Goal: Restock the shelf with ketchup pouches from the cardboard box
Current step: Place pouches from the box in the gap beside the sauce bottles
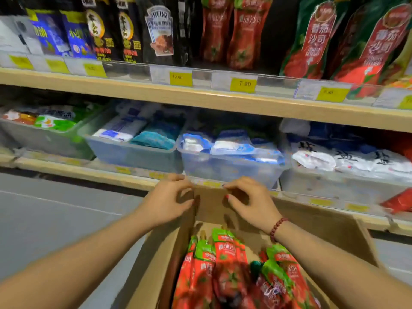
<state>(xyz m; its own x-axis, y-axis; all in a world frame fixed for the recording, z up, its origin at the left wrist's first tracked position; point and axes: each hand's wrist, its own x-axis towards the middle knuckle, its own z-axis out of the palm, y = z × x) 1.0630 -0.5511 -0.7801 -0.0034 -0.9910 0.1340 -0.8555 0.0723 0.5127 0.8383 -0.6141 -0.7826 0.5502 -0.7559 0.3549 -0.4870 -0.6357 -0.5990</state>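
An open cardboard box [323,228] stands below me, against the lower shelf. Inside it lie several red ketchup pouches [225,264] with green tops. The box's far flap [210,206] stands upright. My left hand [167,204] pinches the flap's left edge and my right hand [252,201], with a bead bracelet on its wrist, pinches the right edge. On the upper shelf [200,97] stand matching red ketchup pouches [245,34], with larger green-and-red ones [316,41] to their right.
Black sauce pouches [159,32] fill the upper shelf's left part. Yellow price tags [243,84] line its edge. Clear plastic bins [133,155] of blue and white packets sit on the lower shelf. A red pouch [399,201] lies at far right. Grey floor [55,219] shows on the left.
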